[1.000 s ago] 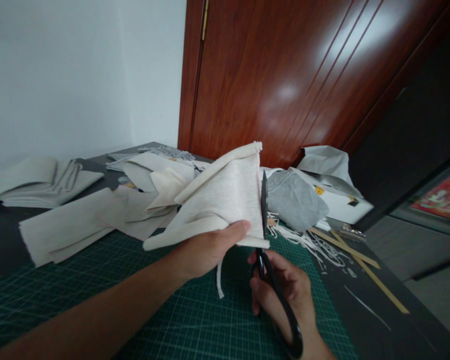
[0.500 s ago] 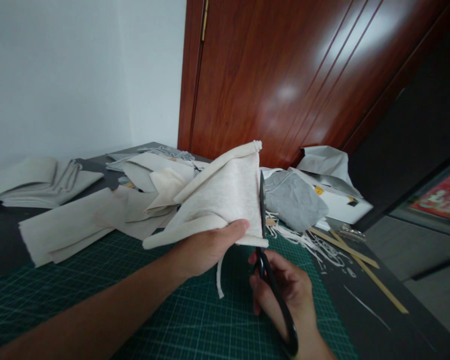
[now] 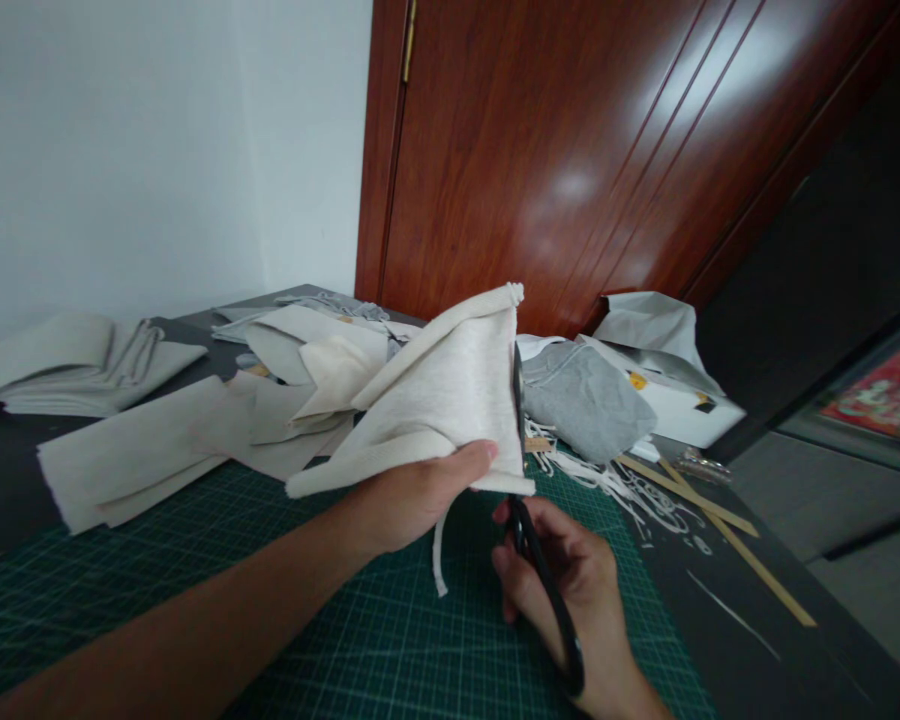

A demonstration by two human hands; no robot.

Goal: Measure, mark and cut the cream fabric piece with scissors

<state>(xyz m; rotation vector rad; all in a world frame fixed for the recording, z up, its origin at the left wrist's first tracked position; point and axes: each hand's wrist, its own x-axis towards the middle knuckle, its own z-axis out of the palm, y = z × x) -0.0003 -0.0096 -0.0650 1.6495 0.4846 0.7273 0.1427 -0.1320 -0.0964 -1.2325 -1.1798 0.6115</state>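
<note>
My left hand [image 3: 427, 495] is closed on a cream piece of fabric [image 3: 450, 390], thumb on top, holding it above the mat. The fabric's upper and lower edges are rolled into thick hems. In my right hand [image 3: 562, 570] is a pair of black-handled scissors [image 3: 551, 590], its blades pointing up along the fabric's right edge. Part of the blades is hidden by the fabric, so I cannot tell how far apart they are. A narrow cream strip [image 3: 439, 560] hangs below my left hand.
A green cutting mat [image 3: 390, 640] covers the front of the dark table. Cream fabric pieces [image 3: 135, 450] and a folded stack [image 3: 82, 370] lie left. On the right are a grey cloth pouch [image 3: 585, 400], white cords [image 3: 607, 480], wooden strips [image 3: 750, 560] and a white box [image 3: 690, 410].
My right hand and the scissors have shifted slightly left and up, the blades moving further behind the fabric's right edge. My left hand stays almost still.
</note>
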